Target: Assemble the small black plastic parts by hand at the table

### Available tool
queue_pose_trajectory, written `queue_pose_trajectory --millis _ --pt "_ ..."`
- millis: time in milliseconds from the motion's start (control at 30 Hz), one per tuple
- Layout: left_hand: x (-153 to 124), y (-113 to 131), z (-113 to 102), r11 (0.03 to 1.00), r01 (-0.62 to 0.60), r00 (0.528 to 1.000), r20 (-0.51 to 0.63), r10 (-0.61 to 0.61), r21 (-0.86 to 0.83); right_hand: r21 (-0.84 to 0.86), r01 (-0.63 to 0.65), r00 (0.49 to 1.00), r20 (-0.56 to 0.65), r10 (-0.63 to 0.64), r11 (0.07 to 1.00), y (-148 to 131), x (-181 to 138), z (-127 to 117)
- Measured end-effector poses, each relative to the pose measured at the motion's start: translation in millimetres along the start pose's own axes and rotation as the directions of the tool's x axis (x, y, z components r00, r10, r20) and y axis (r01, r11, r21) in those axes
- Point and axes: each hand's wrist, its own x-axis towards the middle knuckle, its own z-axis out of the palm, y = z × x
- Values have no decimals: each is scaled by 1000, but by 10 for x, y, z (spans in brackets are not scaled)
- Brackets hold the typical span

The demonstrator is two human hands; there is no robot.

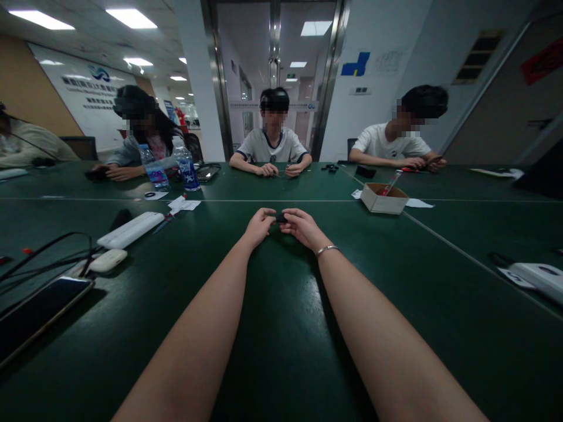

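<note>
Centre frame, the left hand and right hand both pinched a small black object. A box sat to the right.

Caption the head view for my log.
Left hand and right hand pinch a small black object at a green table, cardboard box nearby.

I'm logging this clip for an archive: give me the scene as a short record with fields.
place: green table, person seated opposite
left hand: pinching small black object
right hand: pinching the same object, bracelet on wrist
to the left: white case, phone
to the right: open cardboard box
</note>
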Motion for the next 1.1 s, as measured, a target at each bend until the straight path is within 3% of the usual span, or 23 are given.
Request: queue_pose_trajectory --millis 1100 --pt "-32 43 3 1000 -16 998 66 17 -7 -23 -3 999 35 4 1000 -2 4 -6"
